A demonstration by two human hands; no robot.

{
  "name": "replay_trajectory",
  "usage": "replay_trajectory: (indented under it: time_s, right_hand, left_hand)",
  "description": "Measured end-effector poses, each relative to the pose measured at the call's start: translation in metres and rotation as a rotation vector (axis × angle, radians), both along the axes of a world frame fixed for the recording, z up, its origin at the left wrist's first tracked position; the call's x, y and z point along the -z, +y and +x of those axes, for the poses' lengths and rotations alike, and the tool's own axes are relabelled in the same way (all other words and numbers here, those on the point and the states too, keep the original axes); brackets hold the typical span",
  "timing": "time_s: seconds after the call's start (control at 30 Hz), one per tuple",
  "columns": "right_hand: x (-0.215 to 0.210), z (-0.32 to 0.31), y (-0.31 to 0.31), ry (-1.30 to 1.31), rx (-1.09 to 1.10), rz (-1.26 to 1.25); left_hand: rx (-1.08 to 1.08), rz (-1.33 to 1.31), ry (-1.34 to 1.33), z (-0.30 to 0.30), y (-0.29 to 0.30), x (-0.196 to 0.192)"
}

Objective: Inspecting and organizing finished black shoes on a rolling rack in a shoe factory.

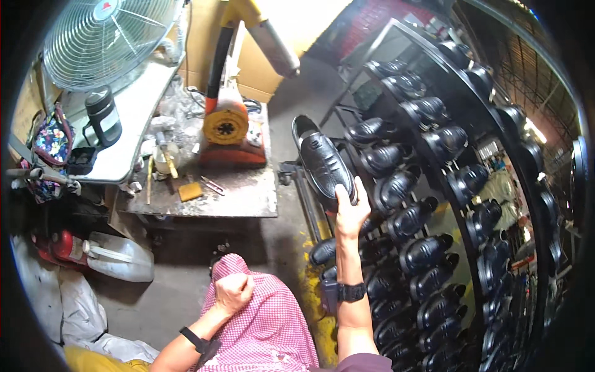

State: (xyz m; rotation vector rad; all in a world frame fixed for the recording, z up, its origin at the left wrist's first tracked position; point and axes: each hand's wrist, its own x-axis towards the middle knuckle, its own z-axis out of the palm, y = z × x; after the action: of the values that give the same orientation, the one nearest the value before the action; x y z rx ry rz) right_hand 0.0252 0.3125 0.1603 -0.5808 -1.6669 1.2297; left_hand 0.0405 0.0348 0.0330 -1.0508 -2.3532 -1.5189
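A black leather dress shoe (323, 160) is held up by my right hand (352, 211), thumb on its upper near the end closest to me. The other end points away from me, towards the far left, with the shoe's opening side up. Beside it on the right is a rack full of similar black shoes (396, 186). My left hand (234, 291) is curled into a fist over the pink checked cloth (273, 316) covering my lap. Whether anything is inside that fist is hidden.
Ahead stands a worktable (254, 201) with an orange machine (229, 139), a yellow block (191, 191) and a brush. A yellow-grey tool (273, 46) hangs above. At left are a fan (108, 37), a dark mug (103, 115) and a plastic jug (124, 257) on the floor.
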Motion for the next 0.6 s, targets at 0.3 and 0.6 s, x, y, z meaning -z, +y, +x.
replay_trajectory:
  time_s: [0.3, 0.6]
  right_hand:
    - [-0.007, -0.124, -0.003, -0.271, 0.154, 0.283]
    - [-0.038, -0.18, 0.009, -0.322, 0.227, 0.503]
  left_hand:
    - [0.008, 0.041, 0.006, -0.02, -0.002, 0.004]
    - [0.022, 0.023, 0.003, -0.026, -0.001, -0.002]
